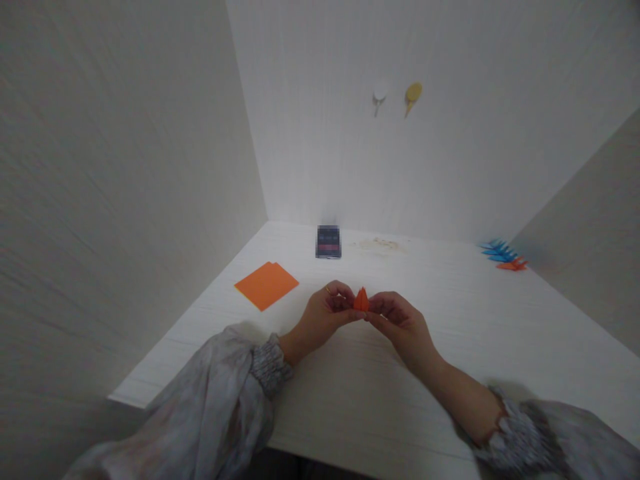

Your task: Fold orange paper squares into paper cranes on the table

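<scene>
A small folded orange paper piece is held above the middle of the white table. My left hand pinches its left side with closed fingers. My right hand pinches its right side, fingers also closed. Both hands meet at the paper, a little above the tabletop. Grey patterned sleeves cover both forearms.
A stack of flat orange paper sheets lies to the left. A small dark box stands at the back. Several folded blue pieces and an orange one lie at the far right. Two hooks hang on the back wall. Walls close three sides.
</scene>
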### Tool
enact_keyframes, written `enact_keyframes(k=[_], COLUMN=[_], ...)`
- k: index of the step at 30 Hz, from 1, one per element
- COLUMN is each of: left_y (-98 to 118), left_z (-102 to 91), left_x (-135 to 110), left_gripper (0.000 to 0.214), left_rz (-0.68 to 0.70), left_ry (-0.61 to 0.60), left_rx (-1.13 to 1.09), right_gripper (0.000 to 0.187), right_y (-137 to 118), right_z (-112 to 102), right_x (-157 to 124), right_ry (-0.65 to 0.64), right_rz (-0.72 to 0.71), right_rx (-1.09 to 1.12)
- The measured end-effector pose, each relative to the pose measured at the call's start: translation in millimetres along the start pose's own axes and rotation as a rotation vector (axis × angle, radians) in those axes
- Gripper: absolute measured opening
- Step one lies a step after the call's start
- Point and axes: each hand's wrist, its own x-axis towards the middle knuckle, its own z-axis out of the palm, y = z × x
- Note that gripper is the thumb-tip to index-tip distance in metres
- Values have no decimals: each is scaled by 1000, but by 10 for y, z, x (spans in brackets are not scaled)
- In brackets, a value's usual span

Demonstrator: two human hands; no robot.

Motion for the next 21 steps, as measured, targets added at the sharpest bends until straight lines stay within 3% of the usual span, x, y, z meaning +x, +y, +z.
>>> enact_keyframes(k=[12, 21], left_y=[-5, 15], left_z=[-1, 16], left_x=[-1, 4], left_gripper=[31, 34], left_rz=[-3, -18], left_ry=[10, 5], left_rx=[-2, -38], right_gripper=[13, 30], right_y=[13, 47], right_z=[6, 5], right_x=[-6, -10], right_ry=[-53, -73], right_rz=[-13, -1], right_rx=[25, 77])
